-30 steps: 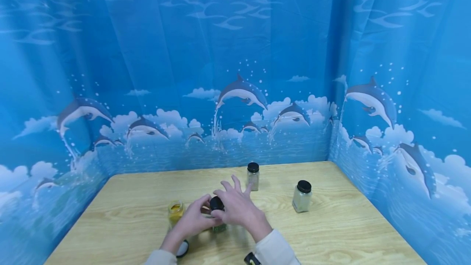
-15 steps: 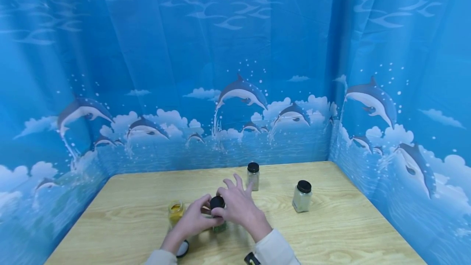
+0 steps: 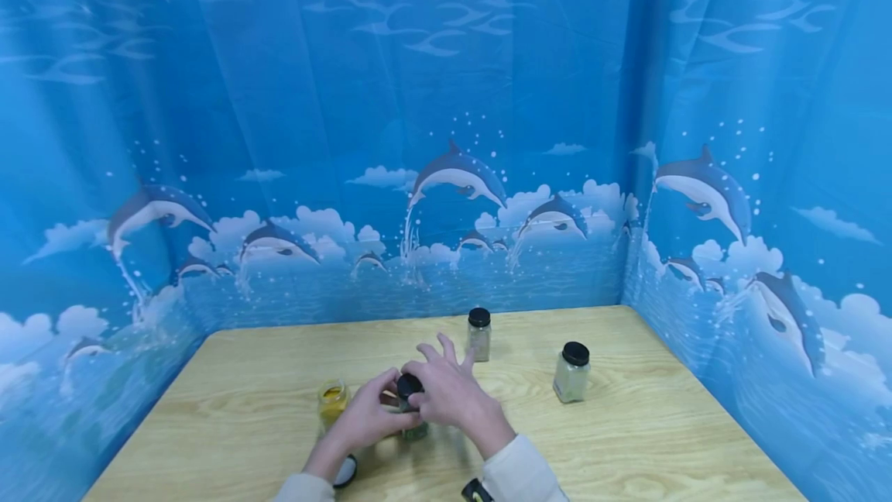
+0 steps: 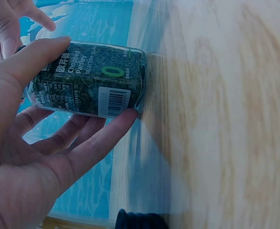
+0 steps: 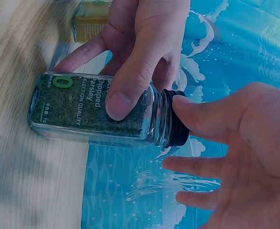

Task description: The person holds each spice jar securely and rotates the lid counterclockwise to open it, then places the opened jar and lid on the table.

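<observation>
My left hand (image 3: 365, 417) grips a glass jar of chopped parsley (image 4: 89, 78), thumb on one side and fingers on the other. The jar is upright, with its base low over or on the table; contact is unclear. My right hand (image 3: 453, 397) reaches over from the right and pinches the black lid (image 5: 176, 119) on the jar's neck. Glass threads show below the lid in the right wrist view. The right hand's other fingers are spread away from it. Just left of the left hand, an open jar of yellow spice (image 3: 333, 401) is standing partly hidden.
A loose black lid (image 3: 345, 471) lies beside the left wrist. Two capped jars stand farther off: a narrow jar (image 3: 478, 335) behind the right hand and a wider jar (image 3: 572, 373) to the right. Dolphin-print curtains (image 3: 446, 99) surround the wooden table (image 3: 662, 424).
The right thumb and fingers have shifted slightly at the lid, and a little more of the jar's neck shows under it. The left hand and the other jars stay in place.
</observation>
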### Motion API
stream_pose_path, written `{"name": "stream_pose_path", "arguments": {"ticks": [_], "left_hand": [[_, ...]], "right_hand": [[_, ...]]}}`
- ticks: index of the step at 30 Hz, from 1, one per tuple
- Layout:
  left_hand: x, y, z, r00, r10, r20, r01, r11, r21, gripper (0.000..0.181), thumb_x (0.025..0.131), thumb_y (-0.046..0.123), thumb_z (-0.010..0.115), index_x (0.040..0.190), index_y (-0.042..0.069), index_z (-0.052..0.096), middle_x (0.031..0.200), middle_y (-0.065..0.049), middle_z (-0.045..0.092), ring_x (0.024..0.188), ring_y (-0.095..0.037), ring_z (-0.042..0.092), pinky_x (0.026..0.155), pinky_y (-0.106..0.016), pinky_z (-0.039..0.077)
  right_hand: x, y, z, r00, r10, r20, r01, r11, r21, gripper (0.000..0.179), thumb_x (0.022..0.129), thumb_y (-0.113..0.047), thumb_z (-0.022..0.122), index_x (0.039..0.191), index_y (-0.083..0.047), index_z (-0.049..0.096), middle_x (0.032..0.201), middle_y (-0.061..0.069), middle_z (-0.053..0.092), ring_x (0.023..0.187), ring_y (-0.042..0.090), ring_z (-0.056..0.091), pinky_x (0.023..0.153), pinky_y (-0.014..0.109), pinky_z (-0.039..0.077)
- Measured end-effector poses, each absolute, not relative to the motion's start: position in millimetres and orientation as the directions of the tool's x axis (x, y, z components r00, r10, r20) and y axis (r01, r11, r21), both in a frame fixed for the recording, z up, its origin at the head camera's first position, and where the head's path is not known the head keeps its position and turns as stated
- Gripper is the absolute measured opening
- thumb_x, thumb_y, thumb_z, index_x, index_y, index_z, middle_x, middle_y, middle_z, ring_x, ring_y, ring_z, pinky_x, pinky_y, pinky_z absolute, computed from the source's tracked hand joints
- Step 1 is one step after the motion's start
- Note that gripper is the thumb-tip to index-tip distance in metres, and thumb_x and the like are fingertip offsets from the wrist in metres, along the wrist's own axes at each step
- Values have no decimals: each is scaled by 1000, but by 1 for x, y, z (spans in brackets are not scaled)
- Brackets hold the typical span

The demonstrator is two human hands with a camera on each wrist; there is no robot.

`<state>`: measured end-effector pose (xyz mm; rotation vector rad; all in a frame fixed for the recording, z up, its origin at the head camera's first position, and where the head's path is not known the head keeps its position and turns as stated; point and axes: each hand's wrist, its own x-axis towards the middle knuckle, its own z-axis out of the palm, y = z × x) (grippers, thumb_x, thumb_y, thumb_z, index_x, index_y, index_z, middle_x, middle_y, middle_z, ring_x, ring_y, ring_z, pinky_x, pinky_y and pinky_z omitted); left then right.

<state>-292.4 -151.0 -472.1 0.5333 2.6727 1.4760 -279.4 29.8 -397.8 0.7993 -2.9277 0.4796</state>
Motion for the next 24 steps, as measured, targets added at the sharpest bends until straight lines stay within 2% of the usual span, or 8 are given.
{"name": "stream_pose_path", "arguments": {"ticks": [3, 11, 24], "left_hand": [[-293, -151, -473, -939, 319, 127, 277, 486, 829, 44, 82, 34, 87, 111, 13, 62, 104, -5, 66, 102, -21, 69, 88, -39, 62], [-294, -152, -474, -937, 324, 134, 285, 482, 829, 41, 82, 32, 87, 106, 13, 60, 104, -6, 67, 103, -24, 70, 87, -40, 62], [-293, -151, -472, -937, 320, 140, 285, 470, 835, 39, 82, 29, 87, 105, 12, 61, 105, -5, 67, 100, -20, 70, 84, -33, 62]], "right_hand": [[-279, 30, -398, -861, -488, 144, -508, 813, -283, 43, 91, -29, 78, 132, -24, 68, 156, 10, 51, 154, 45, 27, 111, 86, 22], [-281, 32, -398, -859, -496, 132, -510, 798, -321, 47, 96, -46, 71, 136, -22, 65, 157, 10, 49, 155, 45, 25, 111, 87, 22], [-283, 31, -398, -865, -481, 144, -501, 806, -315, 47, 95, -47, 72, 133, -20, 67, 156, 11, 51, 154, 45, 28, 110, 86, 24]]}}
